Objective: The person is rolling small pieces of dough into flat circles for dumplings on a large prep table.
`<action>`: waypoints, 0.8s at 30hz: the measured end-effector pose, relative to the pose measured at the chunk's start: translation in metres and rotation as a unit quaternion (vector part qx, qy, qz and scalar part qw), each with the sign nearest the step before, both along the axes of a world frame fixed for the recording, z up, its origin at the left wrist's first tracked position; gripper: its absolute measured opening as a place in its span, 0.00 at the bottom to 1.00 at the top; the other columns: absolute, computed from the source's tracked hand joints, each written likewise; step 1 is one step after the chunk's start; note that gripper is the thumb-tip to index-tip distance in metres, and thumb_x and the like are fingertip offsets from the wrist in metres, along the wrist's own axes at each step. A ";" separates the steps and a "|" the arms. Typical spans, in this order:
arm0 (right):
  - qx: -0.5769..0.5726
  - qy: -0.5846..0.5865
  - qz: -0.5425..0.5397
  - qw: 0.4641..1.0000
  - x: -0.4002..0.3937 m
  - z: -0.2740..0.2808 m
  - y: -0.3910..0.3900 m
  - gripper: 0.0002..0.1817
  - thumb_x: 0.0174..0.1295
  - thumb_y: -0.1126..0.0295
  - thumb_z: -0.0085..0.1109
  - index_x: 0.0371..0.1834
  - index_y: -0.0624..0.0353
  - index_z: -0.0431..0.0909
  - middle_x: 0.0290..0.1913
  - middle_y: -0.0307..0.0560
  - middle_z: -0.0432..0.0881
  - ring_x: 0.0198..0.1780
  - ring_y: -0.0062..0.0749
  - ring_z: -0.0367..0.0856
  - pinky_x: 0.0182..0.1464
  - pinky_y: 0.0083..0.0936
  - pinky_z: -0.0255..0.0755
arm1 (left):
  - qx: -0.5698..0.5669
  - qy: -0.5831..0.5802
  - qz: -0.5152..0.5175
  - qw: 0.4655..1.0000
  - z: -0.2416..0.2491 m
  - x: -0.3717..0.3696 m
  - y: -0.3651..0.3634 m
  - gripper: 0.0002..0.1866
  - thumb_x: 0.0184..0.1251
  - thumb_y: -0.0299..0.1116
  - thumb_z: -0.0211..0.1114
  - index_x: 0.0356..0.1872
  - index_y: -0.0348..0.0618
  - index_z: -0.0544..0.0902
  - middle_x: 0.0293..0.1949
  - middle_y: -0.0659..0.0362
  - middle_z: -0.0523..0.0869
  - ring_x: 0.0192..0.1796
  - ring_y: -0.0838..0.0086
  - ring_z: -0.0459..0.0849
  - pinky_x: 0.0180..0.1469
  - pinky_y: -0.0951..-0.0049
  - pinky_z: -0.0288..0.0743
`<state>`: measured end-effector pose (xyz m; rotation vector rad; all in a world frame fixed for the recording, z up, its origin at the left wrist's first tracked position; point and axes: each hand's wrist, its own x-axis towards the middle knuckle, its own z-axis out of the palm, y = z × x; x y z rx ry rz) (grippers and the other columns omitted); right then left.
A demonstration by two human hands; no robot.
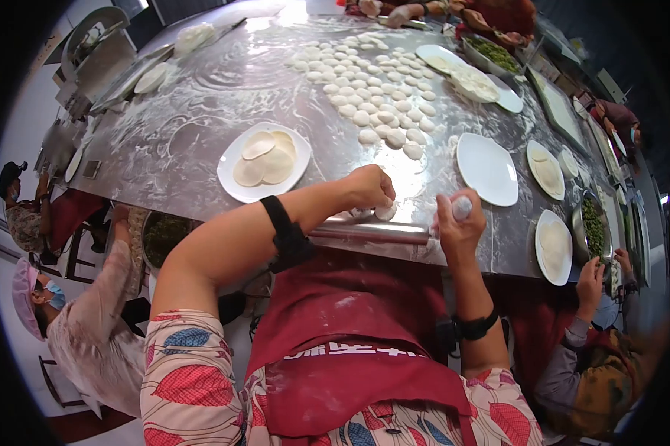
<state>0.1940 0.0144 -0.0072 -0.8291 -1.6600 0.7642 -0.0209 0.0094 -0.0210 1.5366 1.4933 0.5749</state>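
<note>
My left hand (370, 189) is closed, its curled fingertips on a small piece of dough (385, 211) near the table's front edge. My right hand (460, 225) is wrapped round the right end of a rolling pin with a shiny metal barrel (372, 232). A floury, rounded end (462, 208) shows among the right fingers. The barrel lies just in front of the dough, towards my red apron (350, 320). Left of my hands, a white plate (231, 183) carries several thin, round dough wrappers (264, 160). Beyond the hands lie many flattened dough pieces (379, 111).
The floury metal table (179, 160) spreads out ahead. A bare white plate (488, 169) sits to the right, near plates of wrappers (553, 245) and a bowl of green filling (593, 227). People are at both sides, with a co-worker's hands (591, 286) at the right.
</note>
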 end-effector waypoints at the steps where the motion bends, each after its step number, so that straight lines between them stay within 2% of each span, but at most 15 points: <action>1: 0.045 -0.020 -0.014 0.999 -0.004 -0.002 0.012 0.11 0.58 0.80 0.61 0.29 0.58 0.67 0.17 0.38 0.74 0.16 0.17 0.72 0.17 0.17 0.64 | 0.012 -0.014 0.002 1.000 -0.002 0.004 0.000 0.09 0.49 0.29 0.69 0.32 0.37 0.85 0.29 0.55 0.86 0.32 0.73 0.82 0.38 0.73 0.75; 2: 0.089 -0.041 -0.029 0.995 -0.006 -0.004 0.020 0.11 0.58 0.81 0.61 0.28 0.58 0.67 0.17 0.38 0.74 0.16 0.17 0.72 0.17 0.17 0.64 | 0.019 0.016 0.003 1.000 -0.003 0.006 0.001 0.09 0.49 0.29 0.69 0.32 0.37 0.85 0.29 0.55 0.86 0.32 0.73 0.83 0.38 0.73 0.76; 5: -0.062 0.032 0.036 0.997 -0.011 -0.008 0.020 0.11 0.58 0.80 0.62 0.28 0.58 0.67 0.17 0.38 0.74 0.15 0.17 0.72 0.16 0.18 0.63 | 0.034 0.121 0.009 0.992 0.000 0.012 -0.001 0.10 0.47 0.30 0.66 0.32 0.39 0.85 0.30 0.54 0.86 0.33 0.69 0.84 0.39 0.71 0.76; 8: -0.085 0.041 0.009 0.995 0.001 -0.019 0.003 0.10 0.58 0.79 0.62 0.28 0.58 0.68 0.17 0.38 0.73 0.15 0.17 0.72 0.16 0.18 0.63 | 0.063 0.163 0.067 0.982 0.003 0.007 -0.021 0.10 0.47 0.29 0.65 0.33 0.39 0.84 0.31 0.52 0.86 0.36 0.66 0.84 0.41 0.69 0.76; 9: -0.085 0.069 0.050 0.993 0.003 -0.022 0.003 0.10 0.58 0.77 0.62 0.28 0.59 0.68 0.16 0.37 0.72 0.15 0.17 0.72 0.15 0.19 0.63 | 0.052 0.149 0.057 0.986 0.007 0.003 -0.027 0.11 0.49 0.29 0.64 0.36 0.40 0.84 0.33 0.52 0.86 0.39 0.63 0.84 0.42 0.67 0.76; 12: -0.084 0.035 -0.012 0.996 -0.018 -0.016 0.027 0.10 0.58 0.77 0.62 0.28 0.60 0.68 0.16 0.38 0.71 0.14 0.18 0.71 0.15 0.20 0.62 | 0.054 0.151 0.068 0.985 0.013 0.012 -0.031 0.11 0.51 0.30 0.63 0.37 0.40 0.85 0.34 0.51 0.86 0.39 0.64 0.84 0.42 0.67 0.76; 13: -0.023 0.003 -0.028 0.999 -0.026 -0.016 0.038 0.09 0.56 0.77 0.62 0.27 0.61 0.69 0.16 0.39 0.71 0.14 0.21 0.72 0.16 0.22 0.63 | 0.069 0.144 0.071 0.985 0.009 0.015 -0.025 0.10 0.52 0.30 0.63 0.35 0.40 0.85 0.32 0.51 0.86 0.38 0.64 0.85 0.41 0.67 0.76; 14: -0.083 0.011 -0.005 0.996 -0.027 -0.013 0.041 0.09 0.55 0.77 0.63 0.28 0.61 0.70 0.16 0.41 0.72 0.16 0.22 0.73 0.18 0.24 0.65 | 0.075 0.123 0.046 0.988 0.005 0.014 -0.020 0.09 0.51 0.30 0.63 0.33 0.40 0.85 0.31 0.51 0.86 0.37 0.64 0.85 0.41 0.67 0.76; 16: -0.029 -0.033 -0.047 0.998 -0.020 -0.018 0.036 0.09 0.55 0.77 0.63 0.28 0.60 0.69 0.17 0.42 0.73 0.17 0.23 0.73 0.20 0.25 0.67 | 0.089 0.082 0.005 0.993 0.004 0.005 -0.016 0.08 0.50 0.30 0.64 0.31 0.39 0.85 0.29 0.51 0.86 0.35 0.64 0.85 0.40 0.67 0.76; 17: -0.018 -0.026 -0.058 0.998 -0.012 -0.021 0.027 0.09 0.55 0.77 0.63 0.29 0.61 0.69 0.17 0.42 0.74 0.16 0.23 0.73 0.20 0.25 0.67 | 0.116 0.102 -0.001 0.988 -0.002 0.001 -0.016 0.07 0.48 0.30 0.66 0.28 0.39 0.85 0.27 0.52 0.86 0.32 0.64 0.85 0.39 0.67 0.77; 18: -0.006 -0.020 -0.067 0.998 -0.003 -0.025 0.013 0.09 0.55 0.77 0.63 0.29 0.61 0.69 0.17 0.42 0.74 0.16 0.23 0.73 0.19 0.25 0.67 | 0.133 0.110 0.035 0.984 -0.005 -0.001 -0.021 0.07 0.47 0.29 0.66 0.28 0.38 0.85 0.27 0.52 0.86 0.31 0.65 0.85 0.38 0.69 0.77; 20: -0.027 -0.001 -0.030 0.999 0.000 -0.020 0.005 0.08 0.56 0.78 0.62 0.31 0.63 0.70 0.18 0.42 0.74 0.16 0.23 0.73 0.19 0.24 0.66 | 0.045 0.034 0.094 0.994 -0.001 -0.005 -0.031 0.07 0.48 0.30 0.66 0.28 0.39 0.85 0.27 0.52 0.86 0.32 0.65 0.85 0.39 0.68 0.77; 21: -0.055 0.006 -0.030 0.998 -0.005 -0.016 0.007 0.08 0.56 0.77 0.62 0.31 0.63 0.70 0.18 0.42 0.74 0.15 0.23 0.73 0.19 0.24 0.66 | 0.034 0.021 0.070 0.997 -0.008 -0.007 -0.030 0.08 0.49 0.32 0.66 0.29 0.40 0.85 0.28 0.51 0.86 0.33 0.63 0.85 0.40 0.66 0.77; 23: -0.089 0.009 -0.038 0.995 -0.018 -0.007 0.018 0.09 0.56 0.77 0.61 0.29 0.63 0.69 0.18 0.42 0.73 0.15 0.24 0.71 0.19 0.24 0.65 | 0.059 0.098 0.071 0.991 -0.006 0.002 -0.027 0.09 0.50 0.33 0.67 0.30 0.40 0.85 0.29 0.50 0.86 0.34 0.62 0.85 0.41 0.65 0.77; 24: 0.023 -0.022 -0.070 0.997 -0.024 -0.030 0.047 0.09 0.55 0.76 0.62 0.28 0.62 0.69 0.17 0.43 0.72 0.16 0.26 0.70 0.20 0.26 0.65 | 0.080 0.136 0.073 0.985 0.001 0.007 -0.023 0.09 0.50 0.33 0.67 0.31 0.40 0.85 0.29 0.50 0.86 0.35 0.61 0.85 0.41 0.64 0.77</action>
